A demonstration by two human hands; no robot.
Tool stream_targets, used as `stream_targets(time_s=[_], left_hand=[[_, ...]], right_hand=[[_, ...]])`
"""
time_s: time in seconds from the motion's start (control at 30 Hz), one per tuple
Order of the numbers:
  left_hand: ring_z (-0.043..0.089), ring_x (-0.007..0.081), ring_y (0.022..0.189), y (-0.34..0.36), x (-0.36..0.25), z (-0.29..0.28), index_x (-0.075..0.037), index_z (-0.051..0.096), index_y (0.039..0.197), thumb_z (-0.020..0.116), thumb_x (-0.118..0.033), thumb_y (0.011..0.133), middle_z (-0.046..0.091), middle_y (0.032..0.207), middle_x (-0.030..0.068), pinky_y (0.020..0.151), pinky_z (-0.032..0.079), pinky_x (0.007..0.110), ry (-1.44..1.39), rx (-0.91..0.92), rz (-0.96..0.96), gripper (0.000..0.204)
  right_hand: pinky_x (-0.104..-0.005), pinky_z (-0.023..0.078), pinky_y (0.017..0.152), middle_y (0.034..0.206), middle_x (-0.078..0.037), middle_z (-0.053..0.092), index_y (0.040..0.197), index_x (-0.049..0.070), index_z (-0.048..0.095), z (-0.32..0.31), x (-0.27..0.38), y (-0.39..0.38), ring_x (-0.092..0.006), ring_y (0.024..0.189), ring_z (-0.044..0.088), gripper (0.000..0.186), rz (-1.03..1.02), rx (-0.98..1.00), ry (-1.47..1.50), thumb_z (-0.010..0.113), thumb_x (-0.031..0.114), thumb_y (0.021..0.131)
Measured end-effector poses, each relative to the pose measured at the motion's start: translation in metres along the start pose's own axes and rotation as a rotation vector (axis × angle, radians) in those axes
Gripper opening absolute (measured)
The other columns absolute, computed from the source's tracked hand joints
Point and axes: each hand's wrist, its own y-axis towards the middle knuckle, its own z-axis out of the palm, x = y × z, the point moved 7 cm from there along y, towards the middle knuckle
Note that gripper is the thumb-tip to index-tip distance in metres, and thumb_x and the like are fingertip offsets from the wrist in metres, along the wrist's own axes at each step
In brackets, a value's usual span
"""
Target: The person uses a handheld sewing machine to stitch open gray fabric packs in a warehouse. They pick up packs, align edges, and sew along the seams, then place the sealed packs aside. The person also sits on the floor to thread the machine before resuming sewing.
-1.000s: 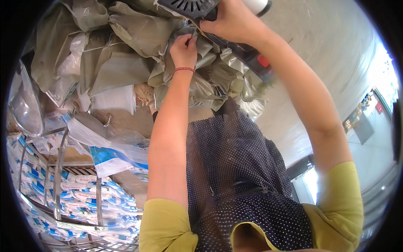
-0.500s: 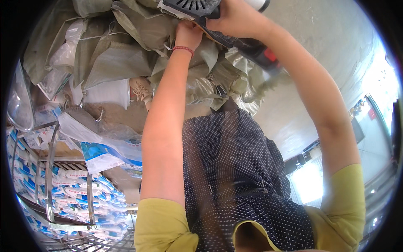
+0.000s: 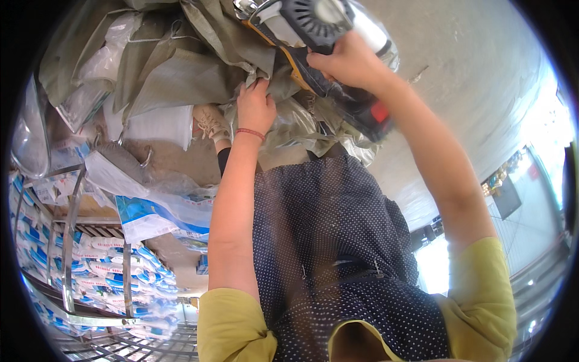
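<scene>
My right hand (image 3: 353,63) is wrapped around the handle of a portable bag sewing machine (image 3: 313,24). The machine has a white and black housing, an orange-edged base and a black end with a red patch. It is held tilted over grey-green woven sacks (image 3: 181,81). Left of the machine and apart from it, my left hand (image 3: 256,108) has its fingers closed on a gathered sack edge. Some fingertips are hidden in the folds.
A metal rack (image 3: 71,241) stands at the left, with stacked blue-and-white bags (image 3: 99,265) beside it. A white and blue plastic bag (image 3: 160,214) and a metal scoop (image 3: 30,136) lie nearby. My shoe (image 3: 211,120) is beside the sacks on concrete floor (image 3: 446,90).
The sewing machine has come nearer and a little to the right in my right hand. My left hand has drawn nearer to me and away from the machine, onto the sack edge.
</scene>
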Motion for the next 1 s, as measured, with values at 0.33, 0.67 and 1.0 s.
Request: stream_targets(time_s=[0.33, 0.67, 1.0], left_hand=[[0.053, 0.0226, 0.096, -0.011, 0.009, -0.026, -0.007, 0.037, 0.133, 0.049, 0.005, 0.067, 0.054, 0.105, 0.0113, 0.082, 0.043, 0.033, -0.471, -0.104, -0.121, 0.068], [0.053, 0.0291, 0.106, -0.002, 0.050, 0.001, 0.003, 0.023, 0.134, 0.043, -0.014, 0.085, 0.051, 0.118, 0.0223, 0.094, 0.038, 0.036, -1.563, 0.112, -0.438, 0.056], [0.056, 0.0272, 0.103, -0.008, 0.018, 0.006, 0.012, 0.043, 0.120, 0.030, -0.034, 0.087, 0.056, 0.111, 0.0246, 0.089, 0.045, 0.036, -2.361, 0.839, -0.312, 0.058]], right_hand=[[-0.0234, 0.039, 0.051, 0.057, -0.001, 0.051, 0.076, 0.000, 0.054, 0.038, -0.047, -0.040, -0.0102, 0.053, 0.049, 0.008, 0.138, 0.022, 0.363, 0.060, 0.007, 0.077], [-0.0261, 0.039, 0.049, 0.054, -0.004, 0.048, 0.076, -0.002, 0.048, 0.072, -0.047, -0.078, -0.0135, 0.050, 0.048, 0.008, 0.148, 0.010, 1.071, 0.056, 0.000, 0.074], [-0.0304, 0.037, 0.051, 0.064, -0.007, 0.047, 0.089, -0.002, 0.047, 0.076, -0.012, -0.102, -0.0154, 0.052, 0.044, 0.016, 0.115, 0.074, 1.351, 0.055, 0.000, 0.076]])
